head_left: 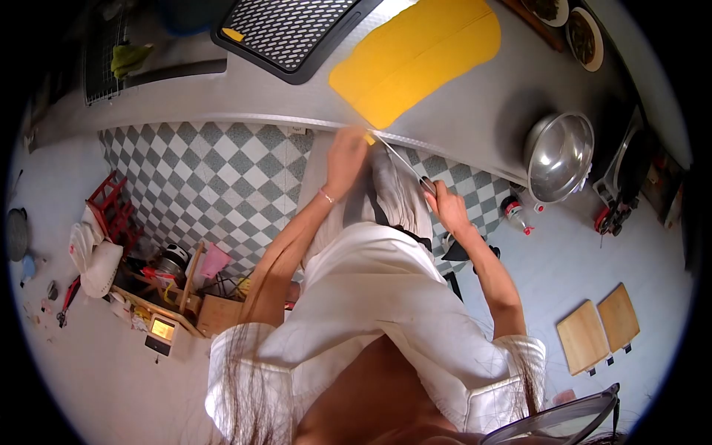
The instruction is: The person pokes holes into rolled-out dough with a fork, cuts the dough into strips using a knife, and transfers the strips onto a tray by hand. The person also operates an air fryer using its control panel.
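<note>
A wide flat yellow sheet [419, 59] lies on the metal counter, its near end at the counter's front edge. My left hand [347, 159] is closed in a pinch at that edge, with a small yellow piece [369, 139] at its fingertips. In my right hand [447, 208] is the dark handle of a thin knife [400, 157], held in front of the counter. The blade points up and left towards the sheet's near corner and the small piece.
A black perforated tray [285, 33] with a yellow scrap [233, 34] is at the counter's back left. To the right are a shiny metal bowl [560, 157] and dishes of food [584, 38]. A plastic bottle [517, 215] is below the counter edge.
</note>
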Motion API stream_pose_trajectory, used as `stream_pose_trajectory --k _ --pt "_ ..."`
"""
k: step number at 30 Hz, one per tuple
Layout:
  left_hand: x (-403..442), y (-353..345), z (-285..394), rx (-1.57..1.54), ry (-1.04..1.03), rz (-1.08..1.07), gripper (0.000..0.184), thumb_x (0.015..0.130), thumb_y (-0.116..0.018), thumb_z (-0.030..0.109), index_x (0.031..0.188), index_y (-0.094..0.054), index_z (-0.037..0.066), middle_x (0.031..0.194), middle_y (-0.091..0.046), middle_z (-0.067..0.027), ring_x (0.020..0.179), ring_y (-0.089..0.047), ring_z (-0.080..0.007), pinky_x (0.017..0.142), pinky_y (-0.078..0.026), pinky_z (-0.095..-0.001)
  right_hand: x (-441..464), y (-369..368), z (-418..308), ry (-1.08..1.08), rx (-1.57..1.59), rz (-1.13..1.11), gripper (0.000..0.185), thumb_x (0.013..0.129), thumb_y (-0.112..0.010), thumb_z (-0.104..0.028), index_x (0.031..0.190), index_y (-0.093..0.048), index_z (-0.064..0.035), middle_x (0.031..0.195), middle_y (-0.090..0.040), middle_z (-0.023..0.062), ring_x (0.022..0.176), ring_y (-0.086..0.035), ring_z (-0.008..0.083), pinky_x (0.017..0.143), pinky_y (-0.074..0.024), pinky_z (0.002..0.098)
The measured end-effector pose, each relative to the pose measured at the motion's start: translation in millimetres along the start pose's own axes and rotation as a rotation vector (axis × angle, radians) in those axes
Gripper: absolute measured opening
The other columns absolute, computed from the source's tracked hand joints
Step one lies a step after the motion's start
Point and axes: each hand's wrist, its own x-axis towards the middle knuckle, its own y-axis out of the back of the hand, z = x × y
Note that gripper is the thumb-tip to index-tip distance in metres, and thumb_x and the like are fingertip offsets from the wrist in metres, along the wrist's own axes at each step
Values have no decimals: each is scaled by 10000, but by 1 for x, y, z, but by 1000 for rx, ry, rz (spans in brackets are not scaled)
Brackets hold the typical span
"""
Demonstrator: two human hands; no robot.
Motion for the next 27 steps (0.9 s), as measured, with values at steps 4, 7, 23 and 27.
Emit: stream_pose_trajectory --k 4,7,23,27 --pt "0 11 -5 -283 283 78 123 850 -575 36 963 -618 13 986 -622 -122 921 -599 -278 842 -467 -356 -15 10 -14 -97 162 68 309 941 -514 -289 1125 -456 -47 793 -625 258 729 -593 475 623 -470 531" --pt "31 36 -4 -405 223 220 170 904 -536 -31 1072 -525 -7 1005 -603 -69 919 -587 -110 822 -491 -243 -7 13 -25 -172 316 84 314 950 -500 -275 1150 -448 -38 794 -612 278 749 -587 489 628 -459 523" --pt "205 107 -35 -721 496 710 184 888 -557 69 1010 -552 -68 828 -640 -135 643 -655 -197 525 -525 -250 14 32 -67 -180 362 70 248 964 -485 -251 1060 -467 -22 641 -600 168 586 -620 349 537 -464 427" --pt "207 98 -32 -598 416 797 102 848 -587 46 886 -561 -45 760 -638 -131 617 -652 -188 500 -510 -250 17 35 -72 -197 360 60 236 964 -484 -245 1037 -464 -21 620 -593 142 560 -619 308 525 -467 401"
